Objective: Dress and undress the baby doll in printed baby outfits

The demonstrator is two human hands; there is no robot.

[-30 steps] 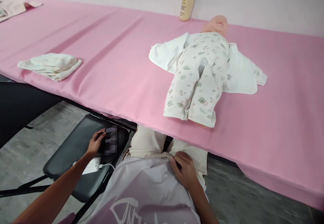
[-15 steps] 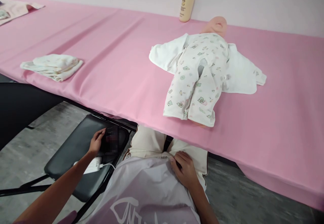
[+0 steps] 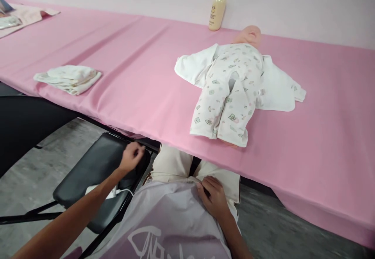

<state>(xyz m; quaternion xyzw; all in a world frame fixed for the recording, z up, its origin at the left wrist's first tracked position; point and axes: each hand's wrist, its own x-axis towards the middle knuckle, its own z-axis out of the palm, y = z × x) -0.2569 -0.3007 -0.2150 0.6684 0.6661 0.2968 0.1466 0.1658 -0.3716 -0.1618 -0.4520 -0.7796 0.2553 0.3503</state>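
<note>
My left hand [image 3: 132, 157] is raised over the black folding chair [image 3: 90, 173] at my left. Its fingers are loosely bent and slightly blurred, with nothing visible in them. My right hand [image 3: 215, 198] rests on my lap, holding nothing, its fingers loosely bent and the thumb apart from them. On the table in front lies a baby doll [image 3: 250, 35] on its back, dressed in a white printed romper [image 3: 231, 83]. Its sleeves spread to both sides over white cloth. The romper's legs lie close to the table's front edge.
A folded white cloth [image 3: 72, 78] lies left on the pink-covered table [image 3: 131, 75]. A cream pump bottle [image 3: 217, 11] stands by the wall. A pale mat [image 3: 32, 15] is at far left. A white charger [image 3: 111, 192] with a cable sits on the chair.
My left hand has moved forward and right, up off a blurred-out dark item on the chair seat. My right hand stays on my lap. The view has tilted up slightly.
</note>
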